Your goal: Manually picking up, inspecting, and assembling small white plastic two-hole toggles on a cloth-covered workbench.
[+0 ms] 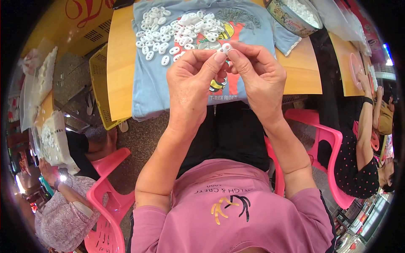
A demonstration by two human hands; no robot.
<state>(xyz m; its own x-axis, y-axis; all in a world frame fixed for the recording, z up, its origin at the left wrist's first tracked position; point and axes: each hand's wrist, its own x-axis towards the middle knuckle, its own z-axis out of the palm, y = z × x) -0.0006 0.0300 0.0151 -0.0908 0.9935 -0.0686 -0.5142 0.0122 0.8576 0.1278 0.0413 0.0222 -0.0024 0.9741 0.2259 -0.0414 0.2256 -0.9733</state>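
My left hand [192,80] and my right hand [263,76] meet over the table, thumbs and fingertips pinched together. Between them is a small white plastic piece [226,47] with a hole in it; the fingers cover part of it. Just beyond my hands, many white oval two-holed pieces [162,38] lie loose and heaped on a blue printed T-shirt [149,88] spread over the table. To the right of that heap is a patch of small, thin, dark grey parts [242,17], too small to name.
A round patterned tin [293,19] holding white pieces stands at the far right. The wooden table [120,71] has a yellow plastic crate [100,80] at its left. Co-workers sit on both sides, with pink chairs [109,200] near them.
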